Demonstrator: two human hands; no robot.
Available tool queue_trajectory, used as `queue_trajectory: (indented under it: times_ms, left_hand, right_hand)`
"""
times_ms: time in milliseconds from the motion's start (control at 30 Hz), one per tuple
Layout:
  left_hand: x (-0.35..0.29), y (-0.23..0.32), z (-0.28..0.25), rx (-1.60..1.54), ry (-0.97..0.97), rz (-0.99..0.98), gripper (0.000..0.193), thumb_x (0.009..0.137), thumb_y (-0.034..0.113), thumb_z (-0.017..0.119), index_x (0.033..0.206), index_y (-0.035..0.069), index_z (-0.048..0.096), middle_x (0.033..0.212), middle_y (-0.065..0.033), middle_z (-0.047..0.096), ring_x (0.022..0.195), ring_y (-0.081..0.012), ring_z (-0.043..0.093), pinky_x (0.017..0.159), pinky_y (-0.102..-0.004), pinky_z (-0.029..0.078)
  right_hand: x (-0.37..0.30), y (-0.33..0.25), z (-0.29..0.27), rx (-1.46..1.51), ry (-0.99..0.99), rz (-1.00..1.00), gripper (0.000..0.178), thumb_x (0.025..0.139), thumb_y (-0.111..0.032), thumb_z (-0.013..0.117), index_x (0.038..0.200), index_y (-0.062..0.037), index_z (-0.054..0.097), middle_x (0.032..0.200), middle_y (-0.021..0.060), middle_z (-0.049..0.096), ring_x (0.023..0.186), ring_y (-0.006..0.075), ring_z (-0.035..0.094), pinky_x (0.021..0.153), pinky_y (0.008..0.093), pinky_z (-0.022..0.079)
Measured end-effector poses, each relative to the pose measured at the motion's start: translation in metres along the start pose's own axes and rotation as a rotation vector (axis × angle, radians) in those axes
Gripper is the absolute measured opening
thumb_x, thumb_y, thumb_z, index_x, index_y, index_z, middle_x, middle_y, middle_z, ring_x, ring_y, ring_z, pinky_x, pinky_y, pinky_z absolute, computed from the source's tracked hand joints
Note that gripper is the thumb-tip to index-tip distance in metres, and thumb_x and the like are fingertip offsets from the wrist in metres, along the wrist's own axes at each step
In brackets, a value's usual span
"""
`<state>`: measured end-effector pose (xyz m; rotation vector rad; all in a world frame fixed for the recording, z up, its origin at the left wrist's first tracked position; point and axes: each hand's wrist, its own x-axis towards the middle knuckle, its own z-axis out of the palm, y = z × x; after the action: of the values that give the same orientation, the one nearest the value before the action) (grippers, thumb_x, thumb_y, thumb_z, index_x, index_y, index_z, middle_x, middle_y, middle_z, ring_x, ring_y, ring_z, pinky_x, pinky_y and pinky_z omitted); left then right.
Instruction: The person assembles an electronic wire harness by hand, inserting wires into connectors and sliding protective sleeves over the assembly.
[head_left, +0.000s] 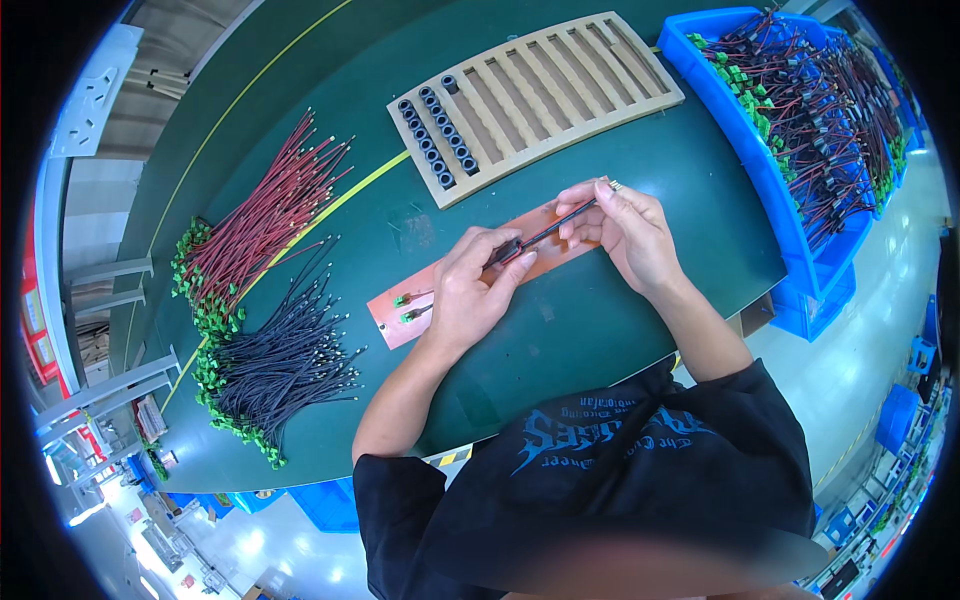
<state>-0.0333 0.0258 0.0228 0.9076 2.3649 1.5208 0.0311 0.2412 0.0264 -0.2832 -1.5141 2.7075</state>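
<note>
My left hand [472, 285] pinches a black sleeve-like part [503, 252] on thin dark wires. From there the wires [560, 221] run up and right to my right hand [632, 228], whose thumb and fingers grip them close to small metallic tips [614, 185]. Under both hands lies a long copper-coloured board [388, 322]. Two small green connectors [408, 316] rest on its left end, their short leads passing beneath my left hand. Whether those leads join the held wires is hidden.
Bundles of red wires [275, 215] and black wires [290, 350] with green connectors lie at left. Behind the board, a slotted tan tray [520, 160] holds several black cylindrical parts [430, 150]. A blue bin [770, 190] full of wired assemblies stands at right on the green table [560, 350].
</note>
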Motion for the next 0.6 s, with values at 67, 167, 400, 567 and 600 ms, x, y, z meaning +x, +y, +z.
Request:
queue_trajectory:
  times_ms: [67,167,400,567,600]
  left_hand:
    - [0.0,-0.003,0.001,0.016,0.053,0.056,0.023,0.083,0.003,0.077,0.104,-0.003,0.07,0.094,-0.0135,0.069,0.083,-0.0261,0.067,0.072,-0.0339,0.055]
    - [0.003,-0.011,-0.002,0.113,0.027,0.26,0.027,0.077,0.003,0.08,0.102,-0.002,0.071,0.093,-0.0129,0.07,0.082,-0.0279,0.066,0.071,-0.0353,0.053]
    - [-0.009,-0.013,-0.01,0.017,-0.129,0.482,0.035,0.071,0.003,0.082,0.105,-0.001,0.072,0.092,-0.0114,0.07,0.083,-0.0291,0.066,0.072,-0.0378,0.055]
    - [-0.009,-0.01,-0.008,0.033,-0.113,0.405,0.034,0.077,0.003,0.08,0.108,-0.003,0.07,0.092,-0.0129,0.07,0.082,-0.0288,0.067,0.073,-0.0377,0.055]
    - [-0.009,-0.008,-0.009,0.058,-0.063,0.302,0.033,0.079,0.003,0.079,0.11,-0.003,0.07,0.093,-0.0136,0.07,0.083,-0.0287,0.067,0.073,-0.0376,0.055]
  right_hand:
    - [0.001,-0.001,0.002,-0.018,-0.009,-0.011,0.042,0.109,-0.029,0.046,0.113,0.0074,0.065,0.106,0.0148,0.067,0.09,0.0209,0.067,0.081,0.0322,0.054]
    - [0.0,-0.003,-0.001,-0.055,0.007,0.0,0.04,0.108,-0.029,0.047,0.11,0.0068,0.066,0.103,0.0147,0.068,0.087,0.0198,0.067,0.08,0.0314,0.054]
    - [0.003,-0.001,0.01,-0.022,0.023,0.133,0.037,0.107,-0.026,0.049,0.096,0.0044,0.067,0.094,0.0125,0.067,0.074,0.0166,0.059,0.077,0.0317,0.052]
    - [0.004,-0.003,0.002,-0.237,-0.063,-0.115,0.038,0.108,-0.028,0.05,0.099,0.0043,0.069,0.094,0.0115,0.068,0.077,0.0153,0.062,0.076,0.0297,0.053]
    - [0.003,-0.005,0.005,-0.233,-0.034,-0.126,0.039,0.108,-0.028,0.048,0.101,0.0049,0.068,0.096,0.0119,0.068,0.078,0.0157,0.062,0.076,0.0298,0.053]
